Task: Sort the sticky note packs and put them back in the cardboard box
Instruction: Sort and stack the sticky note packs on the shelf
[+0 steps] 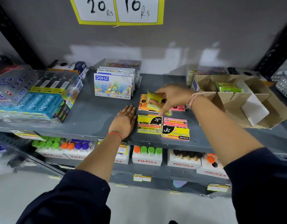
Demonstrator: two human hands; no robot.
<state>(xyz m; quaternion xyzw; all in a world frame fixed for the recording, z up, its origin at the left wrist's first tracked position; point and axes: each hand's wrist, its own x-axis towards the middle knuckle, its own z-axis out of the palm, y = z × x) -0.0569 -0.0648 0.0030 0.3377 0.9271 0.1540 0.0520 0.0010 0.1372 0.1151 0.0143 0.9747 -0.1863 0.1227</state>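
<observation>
While the left hand [125, 121] lies flat, the right hand's [171, 96] grip pinches a yellow pack [154, 101].

Grey shelf [97, 113] bears sticky note packs [149, 123] and cardboard box [246, 101].

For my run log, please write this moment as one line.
right hand: holds yellow pack | left hand: flat on shelf | cardboard box: one green pack

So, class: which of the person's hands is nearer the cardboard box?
Right. The right hand holds a sticky note pack just left of the cardboard box; the left hand lies flat on the shelf, farther left.
</observation>
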